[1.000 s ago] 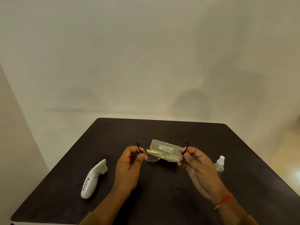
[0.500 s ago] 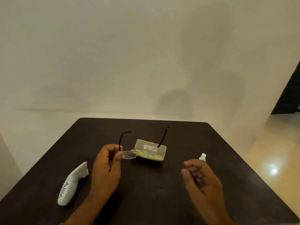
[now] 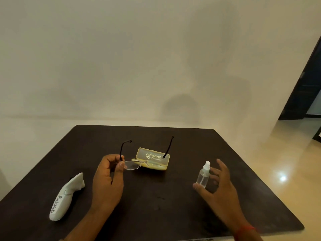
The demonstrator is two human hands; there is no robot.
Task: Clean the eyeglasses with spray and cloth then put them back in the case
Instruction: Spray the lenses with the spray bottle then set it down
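My left hand (image 3: 108, 178) pinches the left corner of the rimless eyeglasses (image 3: 132, 165), holding them up with both black temples spread and pointing away from me. Behind the lenses a yellow case (image 3: 153, 158) lies open on the dark table (image 3: 156, 206). A small clear spray bottle (image 3: 203, 174) with a white nozzle stands upright at the right. My right hand (image 3: 218, 186) is open around it, thumb in front and fingers behind; whether they touch the bottle I cannot tell. No cloth shows.
A white handheld controller (image 3: 66, 197) with handwriting on it lies at the table's left front. The table's right edge drops to a glossy beige floor (image 3: 286, 171). A plain wall stands behind, a dark doorway (image 3: 305, 94) at far right.
My right hand let go of the glasses and moved right to the spray bottle, opening around it. The left hand alone now holds the glasses. The view shifted to the right.
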